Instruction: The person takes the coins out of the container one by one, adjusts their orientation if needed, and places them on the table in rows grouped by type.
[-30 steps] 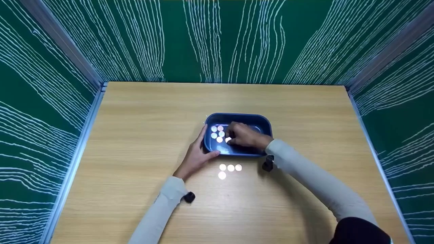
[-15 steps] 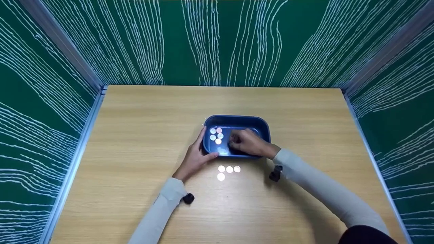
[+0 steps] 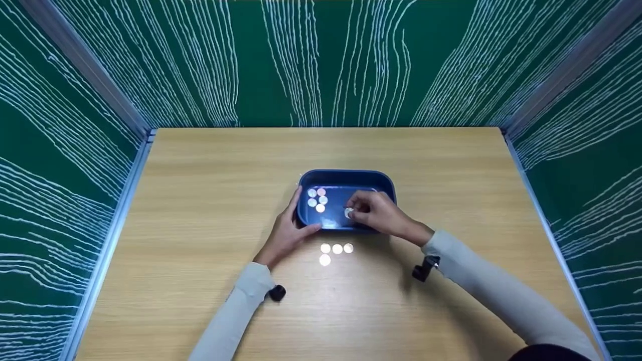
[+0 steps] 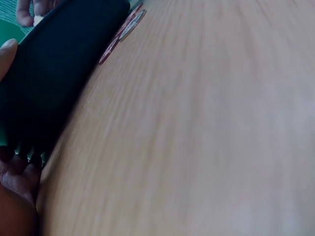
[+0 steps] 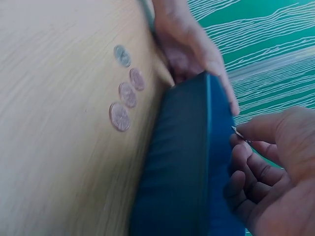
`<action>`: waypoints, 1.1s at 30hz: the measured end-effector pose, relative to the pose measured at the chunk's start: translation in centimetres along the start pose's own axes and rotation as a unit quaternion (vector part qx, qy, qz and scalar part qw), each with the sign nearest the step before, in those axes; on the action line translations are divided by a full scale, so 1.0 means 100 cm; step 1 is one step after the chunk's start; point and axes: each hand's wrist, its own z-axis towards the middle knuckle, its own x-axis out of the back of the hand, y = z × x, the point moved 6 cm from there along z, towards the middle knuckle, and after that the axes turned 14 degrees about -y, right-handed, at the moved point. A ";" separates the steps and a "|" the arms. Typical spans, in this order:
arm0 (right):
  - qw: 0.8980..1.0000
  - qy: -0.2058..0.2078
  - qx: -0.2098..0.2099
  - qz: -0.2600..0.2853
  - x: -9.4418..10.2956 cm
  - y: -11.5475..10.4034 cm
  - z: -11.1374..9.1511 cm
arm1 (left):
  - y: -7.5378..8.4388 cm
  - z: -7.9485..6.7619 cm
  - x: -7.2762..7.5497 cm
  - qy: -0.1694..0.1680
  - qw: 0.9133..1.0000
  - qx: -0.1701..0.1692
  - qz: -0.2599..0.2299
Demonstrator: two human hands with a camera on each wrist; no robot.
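Observation:
A blue rectangular tray [image 3: 346, 173] rests on the wooden table, several coins [image 3: 317, 198] lying flat at the left of its floor. My left hand [image 3: 287, 235] holds the tray's left end, thumb at the front rim and fingers along the side; the left wrist view has these fingers only partly in frame. Over the tray's right half, my right hand [image 3: 378, 213] pinches a silvery coin [image 3: 348, 212] between thumb and index finger. The right wrist view shows this pinched coin [image 5: 240, 133] edge-on above the rim, the other fingers curled loosely.
On the table just in front of the tray lie several more coins [image 3: 336, 248], a row with one below its left end. Green walls with white wavy lines enclose the table [image 3: 225, 175] at the back and both sides.
My right hand has taken a coin from beside the group in the tray and drawn it rightward and slightly nearer me. My left hand stays on the tray; the view has shifted slightly.

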 end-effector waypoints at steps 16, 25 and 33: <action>0.997 0.032 -0.017 0.072 -0.024 -0.005 -0.047 | 0.007 0.001 0.002 -0.010 0.999 -0.030 0.015; 0.995 0.034 -0.004 0.097 -0.049 0.000 -0.060 | 0.011 0.012 -0.001 -0.047 0.998 0.004 0.045; 0.991 0.030 -0.008 0.128 -0.070 0.016 -0.064 | 0.009 0.016 -0.002 -0.053 0.998 0.018 0.040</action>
